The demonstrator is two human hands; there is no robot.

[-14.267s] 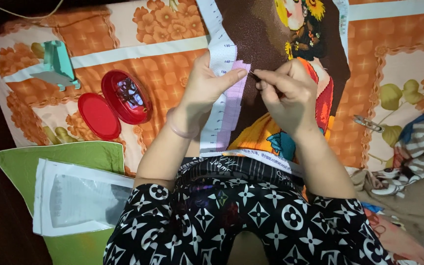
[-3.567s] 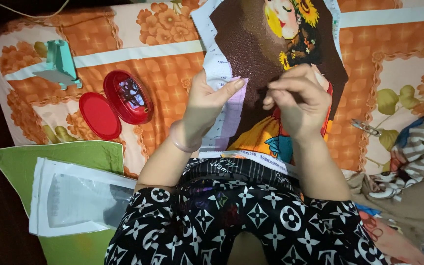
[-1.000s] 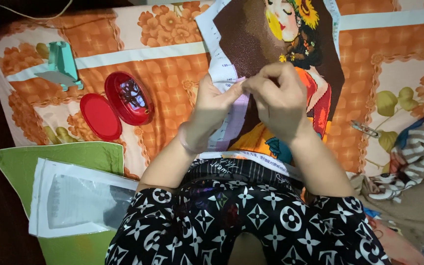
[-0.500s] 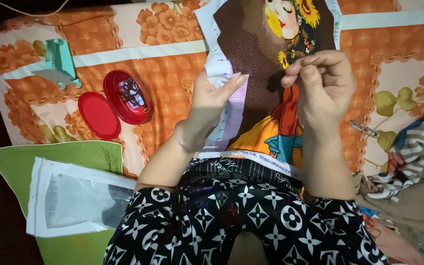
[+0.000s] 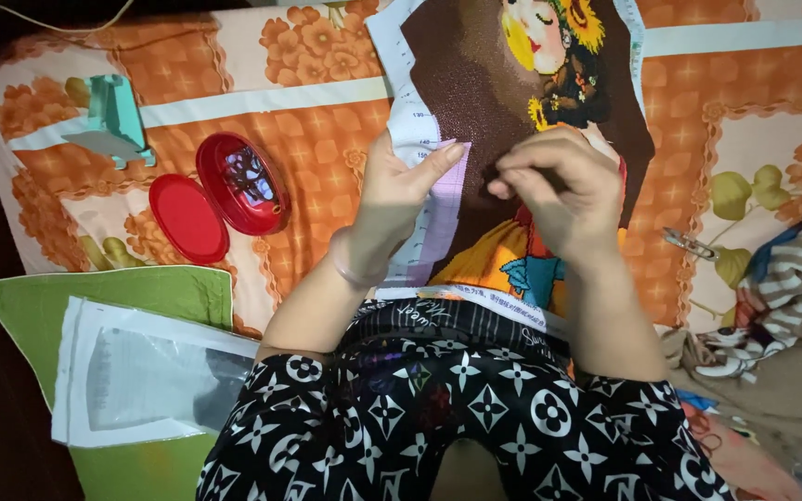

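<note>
The embroidery canvas (image 5: pixel 475 121) lies across the lap and the orange bedspread (image 5: pixel 308 121). The left hand (image 5: pixel 401 186) pinches its white edge, thumb on top, keeping it taut, while the right hand (image 5: pixel 559 181) presses bunched fingertips onto the brown stitching, seemingly gripping something too small to see. A red case (image 5: pixel 241 182) sits open nearby.

bright centre, dark left edge, sharp

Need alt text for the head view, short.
A person's left hand holds the edge of a cross-stitch canvas while the right hand pinches at its dark area. An open red container and its lid lie left on orange floral fabric.
</note>
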